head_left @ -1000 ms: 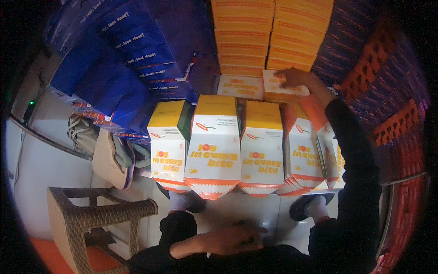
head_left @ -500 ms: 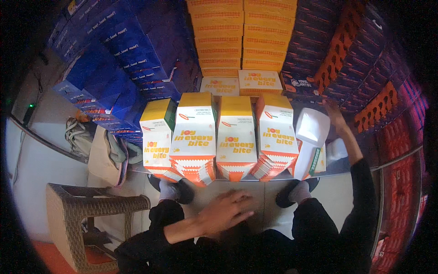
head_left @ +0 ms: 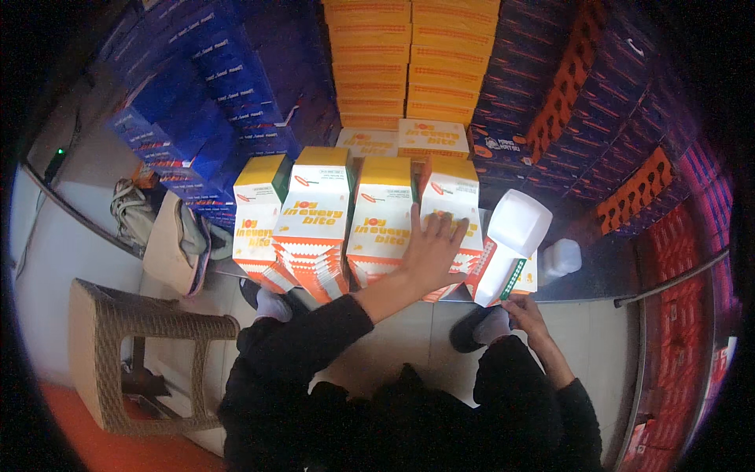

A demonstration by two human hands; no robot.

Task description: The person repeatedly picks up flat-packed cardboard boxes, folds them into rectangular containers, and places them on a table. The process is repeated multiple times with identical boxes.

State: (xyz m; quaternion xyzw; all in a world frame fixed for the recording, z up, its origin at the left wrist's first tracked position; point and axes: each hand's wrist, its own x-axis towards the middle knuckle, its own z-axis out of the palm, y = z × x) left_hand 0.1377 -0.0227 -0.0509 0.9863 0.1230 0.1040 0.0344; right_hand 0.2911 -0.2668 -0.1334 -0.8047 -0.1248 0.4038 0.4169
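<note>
Four nested stacks of folded food cartons stand in a row, white with yellow tops and orange-red patterned lower edges. My left hand (head_left: 432, 248) lies with fingers spread over the rightmost carton stack (head_left: 450, 189). To its left stand the third stack (head_left: 382, 204), the second stack (head_left: 314, 204) and the leftmost stack (head_left: 256, 206). Right of them an open food carton (head_left: 521, 216) shows its white inside, its lid raised and a green patterned strip along one side. My right hand (head_left: 527, 315) pinches this carton's near corner; the fingertips are partly hidden.
A small white container (head_left: 561, 258) stands on the dark table (head_left: 605, 279) at the right. Yellow boxes (head_left: 448, 67) are piled behind, blue boxes (head_left: 236, 71) at left, dark boxes (head_left: 582, 102) at right. A woven stool (head_left: 149, 315) stands at lower left, below a pair of shoes (head_left: 132, 208).
My left hand has risen from in front of the stacks onto the rightmost one. My right hand has come from beyond the open carton to its near corner. The view has shifted slightly.
</note>
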